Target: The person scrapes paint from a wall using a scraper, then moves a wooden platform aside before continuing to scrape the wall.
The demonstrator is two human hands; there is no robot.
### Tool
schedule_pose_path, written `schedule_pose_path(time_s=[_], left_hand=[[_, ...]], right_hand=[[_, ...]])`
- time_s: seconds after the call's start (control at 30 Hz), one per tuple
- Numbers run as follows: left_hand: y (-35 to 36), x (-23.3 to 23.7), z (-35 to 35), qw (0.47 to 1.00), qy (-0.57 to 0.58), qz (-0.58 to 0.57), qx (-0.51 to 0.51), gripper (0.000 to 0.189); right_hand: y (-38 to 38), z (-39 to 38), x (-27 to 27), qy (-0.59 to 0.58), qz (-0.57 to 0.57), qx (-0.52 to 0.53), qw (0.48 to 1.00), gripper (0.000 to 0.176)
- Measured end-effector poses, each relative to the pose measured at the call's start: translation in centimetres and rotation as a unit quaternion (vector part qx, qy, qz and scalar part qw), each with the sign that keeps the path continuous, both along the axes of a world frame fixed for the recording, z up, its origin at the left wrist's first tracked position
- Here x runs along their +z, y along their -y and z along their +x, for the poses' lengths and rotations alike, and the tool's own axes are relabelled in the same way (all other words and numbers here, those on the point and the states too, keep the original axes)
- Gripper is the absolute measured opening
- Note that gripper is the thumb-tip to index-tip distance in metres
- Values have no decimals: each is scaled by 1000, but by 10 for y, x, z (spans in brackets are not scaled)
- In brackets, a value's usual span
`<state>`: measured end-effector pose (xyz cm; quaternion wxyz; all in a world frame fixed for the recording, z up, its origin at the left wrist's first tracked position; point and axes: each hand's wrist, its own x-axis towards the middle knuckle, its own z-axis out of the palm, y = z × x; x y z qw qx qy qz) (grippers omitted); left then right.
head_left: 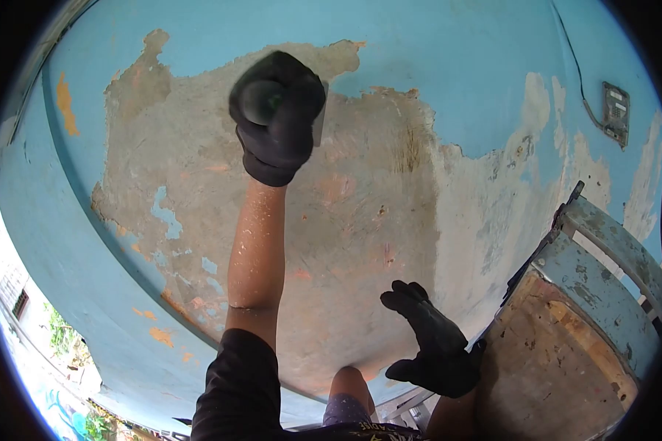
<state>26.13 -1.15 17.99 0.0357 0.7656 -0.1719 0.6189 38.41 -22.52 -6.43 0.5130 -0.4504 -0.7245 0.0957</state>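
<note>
My left hand (277,114), in a black glove, is raised against the upper part of the wall and closed round a dark rounded handle. A thin flat edge of the tool (320,117) shows beside the knuckles; the rest is hidden by the glove. Around it the wall (346,220) is bare grey-brown plaster, with blue paint (449,59) above in ragged edges. Low on the right, my right hand (434,345), also in a black glove, has its thumb and fingers apart and holds nothing. White specks dot my left forearm.
A worn blue-grey metal and wood structure (596,275) stands at the right, close to my right hand. A wall-mounted box (616,114) with a cable hangs at the upper right. My knee (349,382) is at the bottom. Greenery (62,338) shows outside at the lower left.
</note>
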Motion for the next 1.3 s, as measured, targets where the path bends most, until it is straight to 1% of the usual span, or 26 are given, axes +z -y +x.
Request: schedule_pose_path(time_s=[0.03, 0.1, 0.13, 0.17, 0.2, 0.23, 0.27, 0.37, 0.47, 0.5, 0.57, 0.63, 0.7, 0.73, 0.77, 0.83, 0.9, 0.93, 1.03, 1.07, 1.1, 1.13, 1.17, 1.2, 1.23, 1.3], left_hand=[[7, -1, -6, 1000, 1, -2, 2, 20], [35, 8, -17, 968, 26, -11, -250, 17], [32, 24, -32, 916, -125, 52, -378, 12], [13, 22, -20, 916, -125, 51, -377, 12], [-18, 9, -1, 967, 17, 5, -255, 14], [-32, -1, 10, 979, 159, -40, -120, 16], [-7, -4, 8, 968, 65, -56, -236, 9], [-1, 1, 1, 975, 29, -84, -202, 10], [36, 11, -22, 926, 1, -50, -375, 22], [25, 9, -14, 926, 0, -50, -374, 22], [4, -3, 8, 978, 77, -53, -187, 24], [9, 3, 8, 967, 89, -104, -217, 16], [19, 6, 4, 974, 79, -83, -195, 11], [23, 8, -3, 969, 100, -33, -225, 7], [30, 14, -18, 958, 20, 35, -285, 4], [28, 3, -13, 960, 75, -14, -269, 5], [4, -6, 13, 982, 148, -32, -112, 4], [7, -10, 5, 991, 59, -93, -74, 23], [10, -4, 3, 989, 118, -21, -92, 21], [17, 7, -15, 977, -1, -11, -212, 18], [22, 14, -34, 938, -122, -6, -323, 17], [5, 9, -19, 986, 40, 59, -150, 14], [-10, -3, -1, 973, 196, 118, 36, 15], [-7, -12, 3, 962, 71, -103, -241, 13], [-5, -12, 1, 963, 69, -102, -240, 13], [6, -9, -3, 993, 59, -75, -75, 16]], right_hand=[[-1, -1, -4, 1, -2, 2, 1000, 91], [-6, 2, -7, -13, 29, 19, 999, 92], [-5, 3, -5, -13, 31, 19, 999, 92], [-2, 1, 0, -13, 19, 6, 1000, 92], [2, -1, 2, -15, 6, -5, 1000, 91], [5, -3, 3, -17, 3, -1, 1000, 91], [7, -2, 4, -11, 1, 0, 1000, 91], [7, -1, 6, -4, 5, 2, 1000, 91], [4, 1, 4, -9, 15, 3, 1000, 91], [4, 0, 0, -18, 10, 1, 1000, 92], [3, -1, -1, -21, 9, 13, 1000, 92], [0, 0, 1, -18, 22, 18, 999, 93], [2, 0, 1, -13, 8, 28, 999, 95], [2, 1, 3, -11, 14, 25, 1000, 95], [5, 1, 2, -23, 5, 19, 1000, 95], [8, 2, 1, -40, -10, 15, 999, 95], [9, 2, 5, -13, 18, 8, 1000, 94], [9, 0, 5, -14, 20, 9, 1000, 94], [9, 0, 5, -13, 32, 23, 999, 94], [7, 1, 3, -16, 36, 25, 999, 93], [7, 1, 2, -22, 34, 30, 999, 92], [6, 2, 2, -23, 33, 30, 999, 92], [7, 1, 3, -19, 25, 23, 999, 92], [8, 0, 3, -14, 18, 16, 1000, 91], [7, -2, 3, -15, 20, 16, 1000, 91], [7, -2, 4, -18, 17, 25, 999, 91]])
